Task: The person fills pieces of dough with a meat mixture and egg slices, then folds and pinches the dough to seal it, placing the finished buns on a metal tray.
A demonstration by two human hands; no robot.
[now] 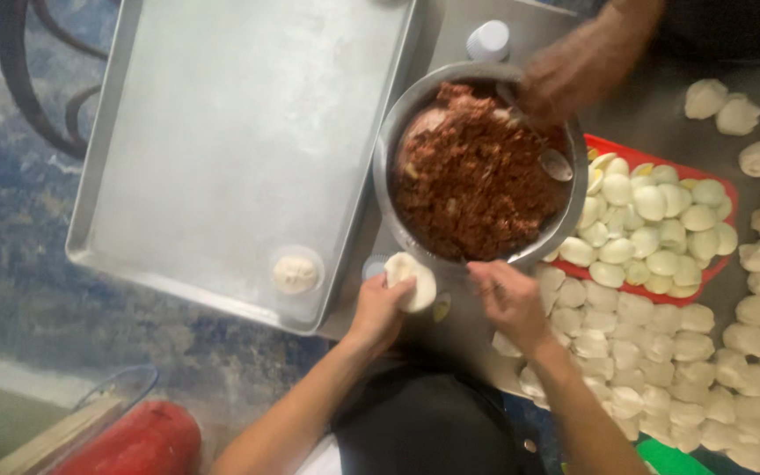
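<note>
My left hand (382,310) holds a flattened round of white dough (412,281) just below the rim of a metal bowl (386,149). The bowl is full of brown minced meat filling (472,180). My right hand (509,299) is at the bowl's near rim, fingers bent, and whether it grips anything is hidden. Another person's hand (573,75) reaches in from the top right and holds a spoon (555,164) over the filling.
A large metal baking tray (222,123) lies at left with one filled bun (295,274) in its near corner. A red tray (723,189) holds boiled egg pieces. Several dough rounds (661,352) cover the table at right. A white cap (488,39) stands behind the bowl.
</note>
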